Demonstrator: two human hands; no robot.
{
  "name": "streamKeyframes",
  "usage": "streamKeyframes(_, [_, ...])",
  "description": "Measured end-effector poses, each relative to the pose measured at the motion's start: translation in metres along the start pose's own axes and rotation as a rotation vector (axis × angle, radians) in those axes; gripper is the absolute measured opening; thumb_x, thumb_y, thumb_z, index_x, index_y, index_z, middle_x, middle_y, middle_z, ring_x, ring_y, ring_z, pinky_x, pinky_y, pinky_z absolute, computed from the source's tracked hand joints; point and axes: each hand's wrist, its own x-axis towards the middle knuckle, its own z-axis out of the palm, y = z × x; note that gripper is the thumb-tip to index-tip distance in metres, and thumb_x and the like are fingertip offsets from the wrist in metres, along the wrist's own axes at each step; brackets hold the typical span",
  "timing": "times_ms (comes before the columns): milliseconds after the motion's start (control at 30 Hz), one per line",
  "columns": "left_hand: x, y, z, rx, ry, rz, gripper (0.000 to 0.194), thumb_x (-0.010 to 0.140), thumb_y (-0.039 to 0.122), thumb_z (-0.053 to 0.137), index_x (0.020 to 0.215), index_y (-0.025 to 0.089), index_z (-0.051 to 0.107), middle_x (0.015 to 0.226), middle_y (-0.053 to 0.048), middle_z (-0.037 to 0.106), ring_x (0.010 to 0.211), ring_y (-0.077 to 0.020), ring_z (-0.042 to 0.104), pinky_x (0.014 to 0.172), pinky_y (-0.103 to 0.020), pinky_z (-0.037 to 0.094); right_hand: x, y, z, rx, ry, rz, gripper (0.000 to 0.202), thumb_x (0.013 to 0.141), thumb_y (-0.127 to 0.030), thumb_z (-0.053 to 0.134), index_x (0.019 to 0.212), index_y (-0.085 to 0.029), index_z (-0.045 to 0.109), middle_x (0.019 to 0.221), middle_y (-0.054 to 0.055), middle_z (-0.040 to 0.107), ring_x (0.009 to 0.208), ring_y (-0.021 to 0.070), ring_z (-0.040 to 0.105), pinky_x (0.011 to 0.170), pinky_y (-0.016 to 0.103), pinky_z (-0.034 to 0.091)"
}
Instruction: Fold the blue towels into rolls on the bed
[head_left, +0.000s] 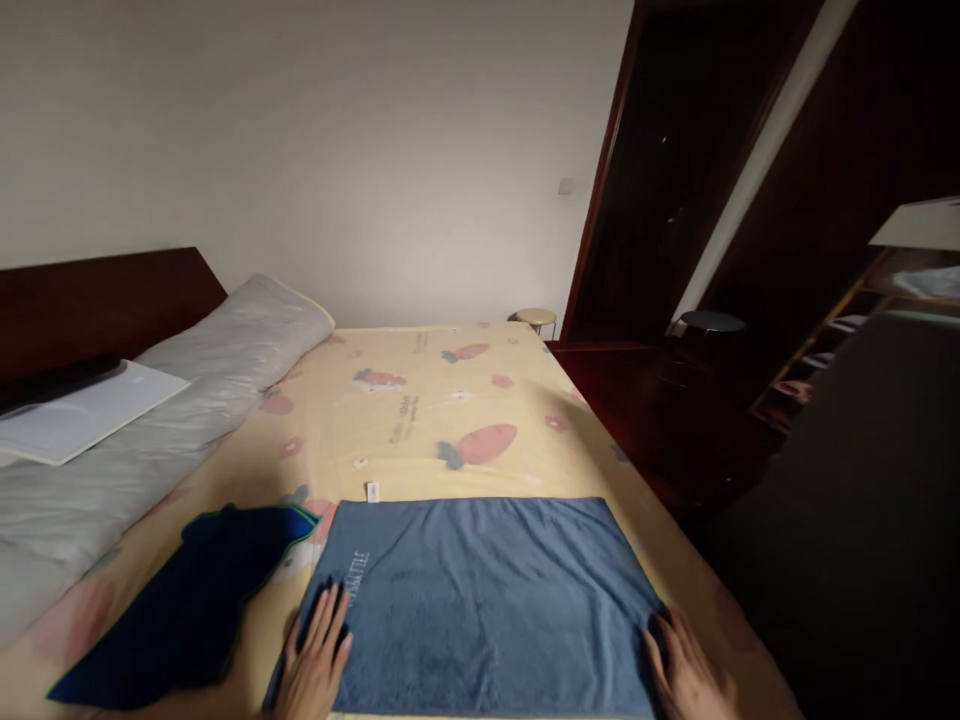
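A blue-grey towel [480, 600] lies spread out on the bed, with light lettering near its left edge and a small white tag at its far edge. Faint wrinkles run across its surface. My left hand [319, 650] rests flat on the towel's left edge, fingers stretched out. On the opposite side, my right hand [686, 665] lies at the right edge, its fingers extended and touching the cloth. A dark navy cloth [180, 610] with a thin green edge lies crumpled to the left of the towel.
The bed has a yellow sheet [420, 460] printed with carrots. A grey pillow or folded quilt [247, 330] lies along the left, bearing a white flat board [97, 405]. Beyond the bed are a round stool [537, 317], a dark stool [711, 321] and a shelf [817, 350].
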Motion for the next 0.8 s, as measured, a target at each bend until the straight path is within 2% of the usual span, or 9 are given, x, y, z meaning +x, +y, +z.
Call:
streamKeyframes(100, [0.028,0.048,0.000,-0.083,-0.122,0.061,0.062,0.100,0.035,0.026,0.154,0.044,-0.004,0.158,0.010,0.035,0.145,-0.0181,0.039,0.117,-0.047,0.034,0.009,-0.065,0.006,0.045,0.047,-0.071,0.067,0.095,-0.059,0.021,0.139,-0.024,0.058,0.149,0.016,0.048,0.140,0.0343,0.041,0.109,0.061,0.038])
streamKeyframes(200, [0.059,0.114,0.009,-0.187,-0.240,0.141,0.061,0.100,0.029,0.027,0.156,0.037,0.003,0.160,0.006,0.031,0.147,-0.0195,0.035,0.117,-0.047,0.036,0.011,-0.149,0.026,0.126,-0.079,-0.249,0.058,0.098,-0.051,0.028,0.143,-0.025,0.054,0.152,0.012,0.045,0.143,0.0310,0.037,0.112,0.052,0.039])
streamKeyframes(300, [0.082,0.185,0.022,-0.279,-0.308,0.225,0.063,0.097,0.018,0.030,0.158,0.024,0.015,0.162,-0.003,0.028,0.148,-0.0217,0.032,0.118,-0.049,0.036,0.008,-0.223,0.054,0.157,-0.274,-0.401,0.053,0.096,-0.029,0.035,0.145,-0.018,0.052,0.152,0.011,0.045,0.143,0.0274,0.039,0.114,0.047,0.037])
streamKeyframes(400, [0.100,0.226,0.027,-0.339,-0.320,0.318,0.063,0.096,0.012,0.028,0.158,0.018,0.020,0.160,-0.007,0.032,0.148,-0.0205,0.034,0.119,-0.045,0.037,0.012,-0.260,0.075,0.169,-0.351,-0.449,0.058,0.089,-0.014,0.037,0.145,-0.015,0.052,0.151,0.011,0.046,0.143,0.0235,0.040,0.116,0.042,0.035])
streamKeyframes(467, [0.113,0.221,0.027,-0.367,-0.302,0.402,0.060,0.100,0.018,0.029,0.159,0.019,0.019,0.160,-0.006,0.032,0.147,-0.0200,0.034,0.120,-0.041,0.036,0.027,-0.256,0.080,0.177,-0.327,-0.474,0.058,0.088,-0.013,0.037,0.144,-0.015,0.053,0.150,0.011,0.047,0.142,0.0226,0.041,0.115,0.041,0.035])
streamKeyframes(567, [0.132,0.170,0.030,-0.314,-0.243,0.399,0.057,0.102,0.028,0.032,0.158,0.025,0.024,0.161,-0.003,0.031,0.147,-0.0229,0.035,0.122,-0.043,0.032,0.064,-0.216,0.076,0.175,-0.257,-0.556,0.050,0.094,-0.020,0.035,0.138,-0.016,0.058,0.150,0.011,0.049,0.141,0.0234,0.042,0.114,0.043,0.037])
streamKeyframes(633, [0.142,0.121,0.038,-0.200,-0.200,0.210,0.054,0.102,0.028,0.031,0.156,0.024,0.032,0.159,-0.005,0.037,0.145,-0.0255,0.038,0.119,-0.049,0.032,0.093,-0.177,0.069,0.124,-0.205,-0.508,0.048,0.098,-0.031,0.033,0.135,-0.016,0.061,0.148,0.013,0.050,0.140,0.0263,0.043,0.113,0.046,0.037])
streamKeyframes(700, [0.147,0.075,0.049,-0.087,-0.169,-0.020,0.054,0.102,0.032,0.031,0.154,0.019,0.036,0.158,-0.011,0.039,0.145,-0.0278,0.039,0.117,-0.053,0.033,0.119,-0.139,0.061,0.033,-0.161,-0.359,0.055,0.099,-0.041,0.029,0.137,-0.013,0.059,0.149,0.017,0.048,0.141,0.0299,0.043,0.112,0.050,0.037])
streamKeyframes(800, [0.151,0.025,0.062,-0.026,-0.187,-0.117,0.056,0.102,0.040,0.030,0.154,0.021,0.037,0.160,-0.011,0.037,0.148,-0.0269,0.033,0.118,-0.051,0.029,0.145,-0.097,0.051,-0.040,-0.142,-0.204,0.068,0.098,-0.051,0.024,0.144,-0.009,0.051,0.152,0.019,0.043,0.143,0.0342,0.038,0.111,0.055,0.036])
